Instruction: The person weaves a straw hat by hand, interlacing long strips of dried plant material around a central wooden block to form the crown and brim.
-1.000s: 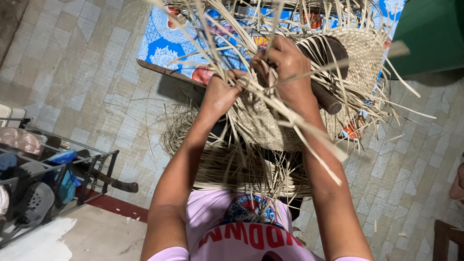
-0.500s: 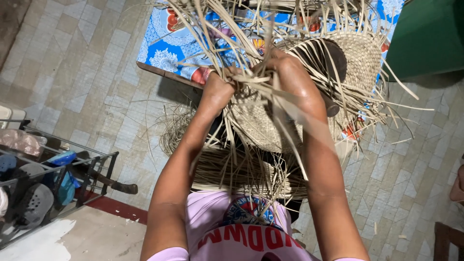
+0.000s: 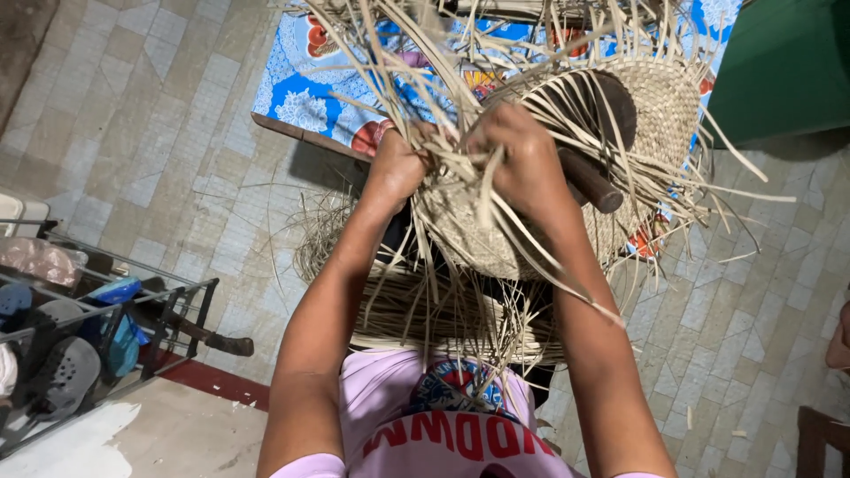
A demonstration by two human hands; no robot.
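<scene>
A half-woven straw basket rests over a dark wooden form, with long loose straw strips fanning out from its rim. My left hand is closed around strips at the basket's left edge. My right hand grips strips on top of the weave, close to the wooden form. A second woven straw piece lies behind, on the right. More straw hangs down over my lap.
A blue patterned cloth covers a low table ahead. A metal rack with shoes stands at the lower left on the tiled floor. A green surface is at the upper right.
Both hands have stayed on the basket rim and shifted slightly while working the strips; the loose strands have swung into new positions.
</scene>
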